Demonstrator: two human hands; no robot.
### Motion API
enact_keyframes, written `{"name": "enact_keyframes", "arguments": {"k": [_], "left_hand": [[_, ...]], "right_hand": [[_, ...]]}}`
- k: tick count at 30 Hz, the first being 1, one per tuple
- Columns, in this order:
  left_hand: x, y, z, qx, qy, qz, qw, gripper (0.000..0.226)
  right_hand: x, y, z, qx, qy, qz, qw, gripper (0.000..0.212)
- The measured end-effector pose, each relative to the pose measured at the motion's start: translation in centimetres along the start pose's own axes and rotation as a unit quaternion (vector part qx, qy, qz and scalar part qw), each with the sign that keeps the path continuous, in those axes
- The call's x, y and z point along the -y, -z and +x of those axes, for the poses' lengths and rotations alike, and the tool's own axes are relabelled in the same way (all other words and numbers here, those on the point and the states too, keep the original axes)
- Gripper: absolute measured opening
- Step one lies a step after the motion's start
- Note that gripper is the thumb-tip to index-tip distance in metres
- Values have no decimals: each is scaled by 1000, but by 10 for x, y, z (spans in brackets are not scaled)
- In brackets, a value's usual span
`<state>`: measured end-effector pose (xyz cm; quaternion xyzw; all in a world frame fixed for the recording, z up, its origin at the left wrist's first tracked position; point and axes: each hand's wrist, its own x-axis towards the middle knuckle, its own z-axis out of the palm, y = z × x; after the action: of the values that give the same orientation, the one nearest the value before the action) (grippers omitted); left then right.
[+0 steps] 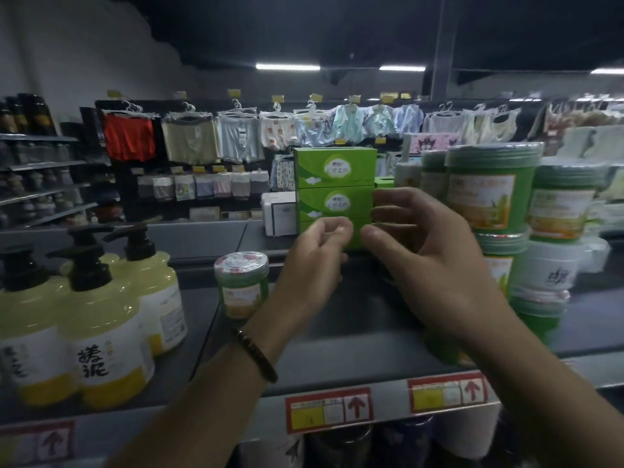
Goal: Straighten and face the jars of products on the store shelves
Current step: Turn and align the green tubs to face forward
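A stack of three green boxes [334, 170] stands at the back of the grey shelf [304, 376]. My left hand [314, 265] has its fingers curled and pinches at the front of the lowest box. My right hand [425, 258] grips the stack's right end, fingers along its side and thumb on the lowest box. A small green jar [241, 288] with a floral lid stands alone left of my hands. Large green jars [489, 194] are stacked at the right, partly hidden by my right hand.
Yellow pump bottles [101, 332] crowd the shelf's left end. A white tub [547, 268] sits among the stacked jars on the right. Red price tags [329, 410] line the shelf edge. Hanging underwear [189, 140] fills the aisle rack behind.
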<state>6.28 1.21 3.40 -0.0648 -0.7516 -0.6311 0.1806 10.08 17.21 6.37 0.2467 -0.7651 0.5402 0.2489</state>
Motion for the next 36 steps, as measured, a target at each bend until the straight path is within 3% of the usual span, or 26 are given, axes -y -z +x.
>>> {"name": "enact_keyframes", "arguments": {"k": [3,7,11,15,21,26,36], "left_hand": [[-6,-20,3,26,-9,-40,999,43],[-15,-45,14,37,-34,-53,997,19],[-26,-66,25,43,-60,-57,996,33],[-42,-80,31,58,-54,-75,994,23],[-52,-97,41,98,-56,-97,989,29],[-45,-105,45,132,-85,-90,983,40],[-42,-105,47,137,-112,-82,981,41]], "right_hand": [[11,28,-10,-30,-7,-6,1000,48],[18,58,-18,-100,0,-90,991,45],[7,83,-15,-165,-19,-169,972,53],[-11,97,-4,-198,-49,-194,959,61],[-32,102,11,-179,-95,-202,958,67],[-39,105,16,-160,-93,-199,962,50],[-37,107,21,-161,-90,-178,967,51]]}}
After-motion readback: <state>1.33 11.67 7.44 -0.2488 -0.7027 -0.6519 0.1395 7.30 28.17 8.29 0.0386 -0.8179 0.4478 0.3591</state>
